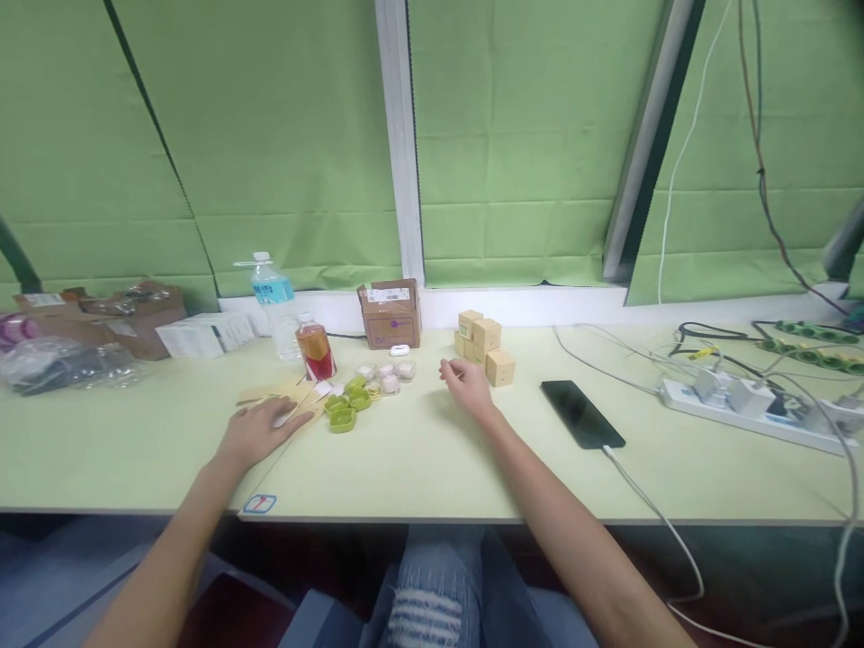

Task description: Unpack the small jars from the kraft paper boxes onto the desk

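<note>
My left hand (260, 432) rests on the table with thumb and fingers apart. Its fingertips touch a loose pile of flat tan card pieces (311, 398) with thin strings and white tags. Just right of that pile sit several small green containers (343, 420), and behind them several small clear-and-pink containers (390, 384). My right hand (469, 385) hovers over the table, fingers curled into a pinch; whatever lies in the pinch is too small to make out. Several small tan cube boxes (500, 369), some stacked, stand right beside and behind this hand.
A bottle of reddish drink (316, 348), a large water bottle (273, 301), a brown carton (390, 315) and a white earphone case (400, 350) stand behind. To the right lie a black phone (581, 414) on a cable and a power strip (756, 414). Cartons (139, 324) sit far left.
</note>
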Demonstrator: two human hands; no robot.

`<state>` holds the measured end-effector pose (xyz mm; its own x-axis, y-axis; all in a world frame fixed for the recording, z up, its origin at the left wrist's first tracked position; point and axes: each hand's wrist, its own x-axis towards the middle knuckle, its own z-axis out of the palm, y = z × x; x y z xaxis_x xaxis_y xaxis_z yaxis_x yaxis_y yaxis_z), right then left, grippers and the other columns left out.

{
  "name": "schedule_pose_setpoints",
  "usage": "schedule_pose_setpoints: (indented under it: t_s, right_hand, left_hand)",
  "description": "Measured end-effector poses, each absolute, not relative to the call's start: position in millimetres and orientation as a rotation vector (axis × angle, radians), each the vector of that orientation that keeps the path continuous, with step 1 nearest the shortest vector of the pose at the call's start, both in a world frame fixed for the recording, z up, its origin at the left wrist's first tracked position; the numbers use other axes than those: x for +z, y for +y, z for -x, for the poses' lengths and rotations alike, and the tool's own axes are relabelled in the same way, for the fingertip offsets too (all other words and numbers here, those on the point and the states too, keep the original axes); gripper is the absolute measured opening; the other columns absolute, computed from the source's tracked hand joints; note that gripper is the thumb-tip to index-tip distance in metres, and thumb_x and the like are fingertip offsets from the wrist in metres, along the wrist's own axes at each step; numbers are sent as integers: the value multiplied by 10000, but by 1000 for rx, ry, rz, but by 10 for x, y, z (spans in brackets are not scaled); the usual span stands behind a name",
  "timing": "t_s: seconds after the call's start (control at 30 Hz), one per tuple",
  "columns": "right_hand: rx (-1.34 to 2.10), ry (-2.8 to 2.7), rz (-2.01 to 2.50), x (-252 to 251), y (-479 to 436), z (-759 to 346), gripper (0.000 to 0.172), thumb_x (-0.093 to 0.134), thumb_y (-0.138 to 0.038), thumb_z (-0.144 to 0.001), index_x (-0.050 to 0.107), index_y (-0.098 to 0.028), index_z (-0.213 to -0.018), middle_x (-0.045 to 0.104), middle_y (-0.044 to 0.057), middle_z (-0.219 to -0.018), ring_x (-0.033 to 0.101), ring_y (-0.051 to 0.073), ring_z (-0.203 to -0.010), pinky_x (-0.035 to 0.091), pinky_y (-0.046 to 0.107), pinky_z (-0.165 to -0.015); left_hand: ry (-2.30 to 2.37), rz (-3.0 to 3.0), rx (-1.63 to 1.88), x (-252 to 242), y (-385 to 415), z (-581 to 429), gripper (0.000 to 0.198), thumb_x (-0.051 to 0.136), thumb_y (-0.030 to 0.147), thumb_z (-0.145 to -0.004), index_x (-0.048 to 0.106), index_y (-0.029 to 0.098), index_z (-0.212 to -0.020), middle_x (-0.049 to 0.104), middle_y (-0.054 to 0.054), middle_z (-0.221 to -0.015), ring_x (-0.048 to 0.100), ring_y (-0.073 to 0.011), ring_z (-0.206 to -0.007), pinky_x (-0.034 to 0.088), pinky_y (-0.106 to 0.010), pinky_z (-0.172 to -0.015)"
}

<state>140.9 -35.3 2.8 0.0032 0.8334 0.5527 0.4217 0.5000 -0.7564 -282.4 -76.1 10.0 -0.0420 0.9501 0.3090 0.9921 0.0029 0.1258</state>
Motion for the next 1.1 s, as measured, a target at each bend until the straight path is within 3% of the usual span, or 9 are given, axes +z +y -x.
schedule_pose_setpoints:
  t_s: [0.13,0.23,0.4,0.5,0.6,0.77,0.83,0.93,1.1]
  right_hand:
    - [49,-1432,1228,97,-334,-1582,278,471,-338,-976,702,-198,-1042,670,153,-1214,562,320,-1205,420,460,-1041]
    - [-75,-1223,1441,26,-255,-1756,413,542,-301,-916,576,-182,-1309,487,216,-1452,388,393,-1382,318,587,-1101]
    - [63,-957,1634,-286,-75,-1953,704,751,-370,-739,492,-176,-1364,542,269,-1381,478,424,-1303,365,588,-1056]
    - [219,-978,1704,-358,-59,-2019,611,747,-341,-730,527,-172,-1274,669,224,-1194,610,387,-1155,391,548,-1043]
    - [301,-997,1676,-290,-118,-2032,461,705,-360,-763,543,-199,-1163,708,155,-1128,658,335,-1072,434,494,-1010]
    - [372,-1159,1311,-136,-232,-1798,473,687,-385,-775,527,-208,-1182,683,121,-1203,636,285,-1081,509,394,-918]
    - [398,-1324,1168,-137,-254,-1630,482,684,-354,-777,535,-210,-1212,676,109,-1214,627,269,-1098,509,382,-941]
    - [453,-1626,1006,-208,-263,-1403,483,650,-240,-757,565,-205,-1231,669,96,-1221,622,266,-1125,503,404,-985]
    - [560,-1763,962,-322,-211,-1340,760,607,-131,-683,494,-180,-1433,586,131,-1428,544,294,-1318,419,472,-1147]
  left_hand:
    - [-2212,1987,-546,97,-764,2794,678,493,737,-822,712,189,-1154,712,-155,-1292,578,-413,-1297,347,-613,-1130]
    - [-2260,1892,-581,114,-766,2786,592,488,700,-843,726,218,-1093,664,-165,-1367,519,-451,-1347,235,-748,-1130]
    - [-2327,1812,-639,111,-697,2840,508,521,624,-857,736,199,-1034,640,-228,-1379,525,-504,-1302,180,-857,-1053]
    - [-2405,1811,-631,91,-671,2847,507,506,586,-877,718,174,-1083,675,-246,-1310,572,-518,-1230,211,-889,-997]
    - [-2278,1816,-674,106,-741,2769,522,451,540,-927,686,147,-1178,587,-265,-1430,506,-498,-1334,132,-866,-1069]
    - [-1716,1657,-948,222,-963,2431,454,443,417,-989,615,149,-1311,409,-230,-1596,368,-406,-1484,-42,-718,-1211]
    - [-1536,1610,-1101,250,-1004,2167,415,498,421,-980,619,183,-1298,499,-188,-1533,427,-377,-1449,55,-661,-1251]
    - [-1423,1992,-1262,213,-970,1579,374,475,369,-1007,588,252,-1343,592,-123,-1421,516,-300,-1381,373,-517,-1188]
    - [-1138,2756,-1008,73,-707,597,583,559,358,-981,423,284,-1542,375,-110,-1636,360,-303,-1510,306,-509,-1243]
